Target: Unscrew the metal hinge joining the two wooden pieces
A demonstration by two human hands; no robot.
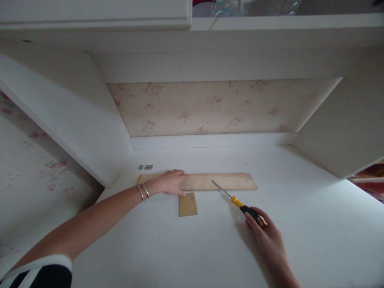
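A long, thin wooden board [222, 181] lies flat across the white surface. My left hand [171, 182] rests over its left part, fingers stretched out and the thumb by its near edge. Small dark holes show in the board just right of that hand. Close to the thumb lies a small rectangular wooden piece [188, 206] with a hole near its top. My right hand [265, 234] is wrapped round the black and yellow handle of a screwdriver [238, 203]. Its metal shaft slants up to the left, the tip appearing over the board; whether they touch, I cannot tell.
Two small flat items [149, 167] lie behind the board's left end. White panels stand at the left [69, 108] and right [345, 120]. Above hangs a white cabinet [96, 14], its open shelf holding plastic-wrapped things. Floral wallpaper [210, 108] covers the back wall.
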